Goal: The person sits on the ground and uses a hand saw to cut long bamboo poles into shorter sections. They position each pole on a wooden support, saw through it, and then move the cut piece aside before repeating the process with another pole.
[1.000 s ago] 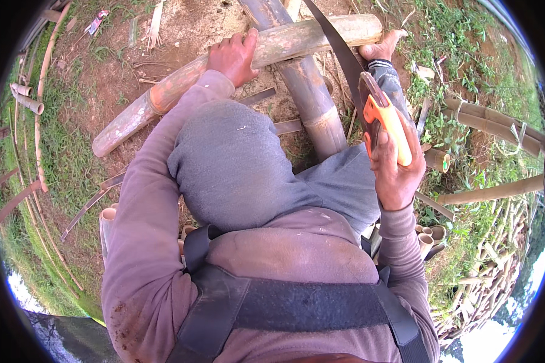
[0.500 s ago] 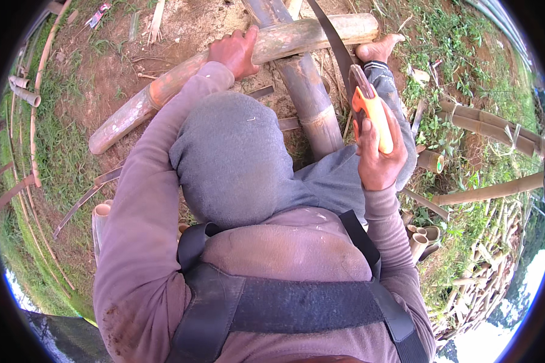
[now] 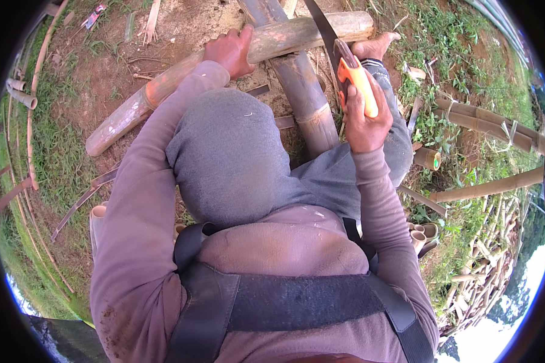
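A thick, pale bamboo pole point(image 3: 118, 122) lies slantwise across a darker bamboo pole point(image 3: 309, 97) on the ground. My left hand point(image 3: 231, 53) is wrapped over its middle from above, the fingers closed round it. In my right hand point(image 3: 367, 126) is a handsaw point(image 3: 361, 86) with an orange handle. Its dark blade point(image 3: 324, 27) runs away from me and crosses the pale pole right of where the two poles meet. Whether the teeth sit in a cut cannot be made out. My bare foot point(image 3: 376, 47) is beside the pole's right end.
Sawdust and bamboo strips are scattered on the soil beyond the poles. Tied bamboo poles point(image 3: 487, 124) lie at the right, with a cut bamboo stub point(image 3: 429, 158) nearer me. A heap of bamboo pieces point(image 3: 484, 272) spreads at the lower right. Long thin bamboo strips point(image 3: 31, 115) run along the left.
My right hand has pushed the saw forward and a little left, its arm stretching out further. My left hand keeps its hold on the pale pole.
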`<state>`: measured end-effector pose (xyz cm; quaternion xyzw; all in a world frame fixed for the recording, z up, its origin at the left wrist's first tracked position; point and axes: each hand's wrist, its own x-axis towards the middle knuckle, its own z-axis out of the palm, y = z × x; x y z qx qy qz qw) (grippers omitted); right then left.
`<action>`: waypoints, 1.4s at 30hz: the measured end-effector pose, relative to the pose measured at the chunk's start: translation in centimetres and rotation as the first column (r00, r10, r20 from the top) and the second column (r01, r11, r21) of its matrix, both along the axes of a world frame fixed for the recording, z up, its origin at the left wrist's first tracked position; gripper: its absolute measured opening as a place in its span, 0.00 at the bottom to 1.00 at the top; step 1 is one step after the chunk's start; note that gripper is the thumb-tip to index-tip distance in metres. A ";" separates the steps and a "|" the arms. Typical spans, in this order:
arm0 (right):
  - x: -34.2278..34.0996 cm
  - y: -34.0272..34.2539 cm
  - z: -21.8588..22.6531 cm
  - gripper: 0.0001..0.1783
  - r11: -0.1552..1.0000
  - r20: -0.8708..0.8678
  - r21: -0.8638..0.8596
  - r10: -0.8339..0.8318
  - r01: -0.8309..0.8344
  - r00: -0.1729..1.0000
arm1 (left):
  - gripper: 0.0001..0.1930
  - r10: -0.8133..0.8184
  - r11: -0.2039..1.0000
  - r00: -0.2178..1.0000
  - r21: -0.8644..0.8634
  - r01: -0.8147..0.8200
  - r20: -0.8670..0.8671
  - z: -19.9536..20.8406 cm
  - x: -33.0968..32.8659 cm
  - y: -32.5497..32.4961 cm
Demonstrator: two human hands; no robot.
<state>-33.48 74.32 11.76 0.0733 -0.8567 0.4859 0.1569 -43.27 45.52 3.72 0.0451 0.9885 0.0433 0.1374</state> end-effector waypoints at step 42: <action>-1.5 1.3 -3.0 0.24 0.989 -0.041 -0.148 0.021 -0.027 0.999 | 0.55 -0.227 0.848 0.935 0.527 0.052 0.272 -2.7 -6.0 -4.5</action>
